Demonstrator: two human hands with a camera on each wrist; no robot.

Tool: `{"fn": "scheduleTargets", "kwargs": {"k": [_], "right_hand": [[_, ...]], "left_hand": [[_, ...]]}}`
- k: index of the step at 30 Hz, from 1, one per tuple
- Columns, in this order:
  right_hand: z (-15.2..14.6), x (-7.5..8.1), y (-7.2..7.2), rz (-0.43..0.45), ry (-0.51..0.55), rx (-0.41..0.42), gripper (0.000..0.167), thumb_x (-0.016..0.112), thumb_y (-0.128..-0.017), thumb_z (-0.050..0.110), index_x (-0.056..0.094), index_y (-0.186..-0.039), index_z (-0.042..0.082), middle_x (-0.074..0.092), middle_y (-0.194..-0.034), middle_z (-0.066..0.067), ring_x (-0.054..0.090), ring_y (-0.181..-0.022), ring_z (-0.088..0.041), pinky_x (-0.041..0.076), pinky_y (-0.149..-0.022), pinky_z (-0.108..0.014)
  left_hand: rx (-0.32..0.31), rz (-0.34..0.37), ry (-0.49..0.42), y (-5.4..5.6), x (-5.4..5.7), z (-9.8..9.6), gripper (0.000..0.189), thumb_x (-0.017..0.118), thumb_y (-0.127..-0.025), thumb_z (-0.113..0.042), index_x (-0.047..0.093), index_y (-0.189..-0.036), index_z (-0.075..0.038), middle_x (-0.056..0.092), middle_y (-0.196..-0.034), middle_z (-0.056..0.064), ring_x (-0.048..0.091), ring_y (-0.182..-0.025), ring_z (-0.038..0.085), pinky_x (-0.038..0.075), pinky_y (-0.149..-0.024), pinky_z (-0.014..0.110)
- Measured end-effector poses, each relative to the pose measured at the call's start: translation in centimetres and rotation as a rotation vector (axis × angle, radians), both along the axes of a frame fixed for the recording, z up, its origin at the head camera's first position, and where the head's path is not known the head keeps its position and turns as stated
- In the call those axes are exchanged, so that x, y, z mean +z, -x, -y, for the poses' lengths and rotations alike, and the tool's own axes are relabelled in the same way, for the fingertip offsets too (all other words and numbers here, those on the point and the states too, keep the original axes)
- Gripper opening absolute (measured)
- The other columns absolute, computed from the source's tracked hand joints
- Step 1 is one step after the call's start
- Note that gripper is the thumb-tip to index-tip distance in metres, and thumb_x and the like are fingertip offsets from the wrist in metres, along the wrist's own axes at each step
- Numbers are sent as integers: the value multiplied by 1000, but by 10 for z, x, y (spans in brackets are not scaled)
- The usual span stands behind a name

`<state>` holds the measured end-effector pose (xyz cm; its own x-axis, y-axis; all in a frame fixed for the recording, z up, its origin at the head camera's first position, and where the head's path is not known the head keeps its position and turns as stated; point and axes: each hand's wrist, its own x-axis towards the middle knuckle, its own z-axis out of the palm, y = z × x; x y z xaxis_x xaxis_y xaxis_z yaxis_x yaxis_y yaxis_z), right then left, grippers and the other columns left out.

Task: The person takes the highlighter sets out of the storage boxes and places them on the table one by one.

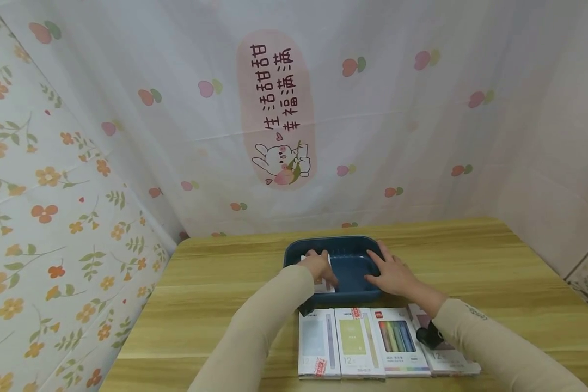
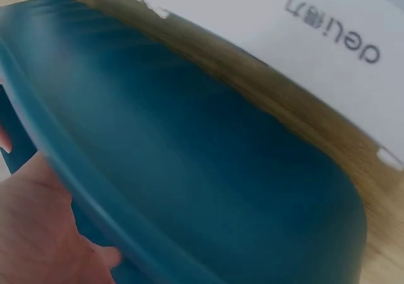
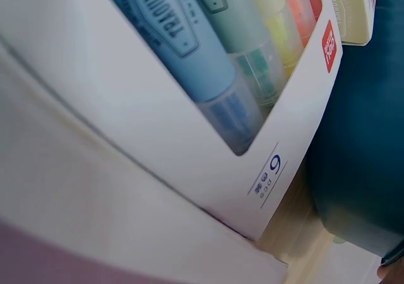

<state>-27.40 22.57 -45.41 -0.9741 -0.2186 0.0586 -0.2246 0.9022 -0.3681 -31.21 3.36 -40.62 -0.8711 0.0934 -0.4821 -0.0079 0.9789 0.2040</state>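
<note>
A dark blue plastic basket (image 1: 355, 296) stands on the table. My left hand (image 1: 318, 267) reaches over its near rim and holds a white flat box (image 1: 325, 287) lying in the basket's left end; the fingers partly cover it. In the left wrist view, the basket wall (image 2: 189, 145) hides most of that hand (image 2: 38, 227). My right hand (image 1: 394, 272) grips the basket's right rim, with its thumb and a finger reaching inside. Beneath the right wrist lies a white highlighter box (image 1: 400, 340), whose window shows coloured highlighters (image 3: 183, 38).
In front of the basket, several white boxes lie side by side, among them a blue-fronted box (image 1: 314, 340), a yellow-green one (image 1: 353, 337) and a mauve one (image 1: 448, 356) partly under the right forearm. A printed curtain (image 1: 397, 136) hangs behind the wooden table (image 1: 215, 283).
</note>
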Motion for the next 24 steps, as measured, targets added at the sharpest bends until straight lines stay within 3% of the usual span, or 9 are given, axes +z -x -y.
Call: {"fn": "scheduleTargets", "kwargs": {"k": [10, 15, 19, 24], "right_hand": [[-1, -1, 1, 4, -2, 6, 69, 59, -86, 34, 33, -140, 1, 11, -147, -29, 33, -116, -60, 27, -88, -70], [-1, -2, 2, 12, -11, 6, 69, 58, -86, 34, 32, -140, 1, 9, -147, -29, 32, -117, -60, 27, -89, -70], [0, -2, 1, 7, -11, 7, 68, 59, -86, 34, 33, -140, 1, 10, -147, -28, 33, -116, -60, 27, -89, -70], [0, -1, 1, 6, -1, 7, 68, 59, -86, 34, 33, -140, 0, 10, -147, -29, 33, -116, -60, 27, -88, -70]], "left_hand": [[50, 23, -149, 1, -1, 7, 91, 75, -74, -34, 21, -147, -26, 13, -144, 19, 45, -109, 33, 44, -86, 43], [60, 23, -161, -2, -2, 8, 92, 74, -75, -35, 18, -147, -24, 9, -146, 21, 44, -108, 32, 45, -76, 34], [62, 12, -157, -4, -2, 8, 93, 75, -74, -34, 18, -147, -25, 7, -146, 21, 40, -109, 35, 45, -76, 35], [5, -53, -122, -2, -8, 11, 90, 74, -73, -40, 24, -146, -26, 15, -143, 22, 46, -102, 37, 45, -80, 42]]}}
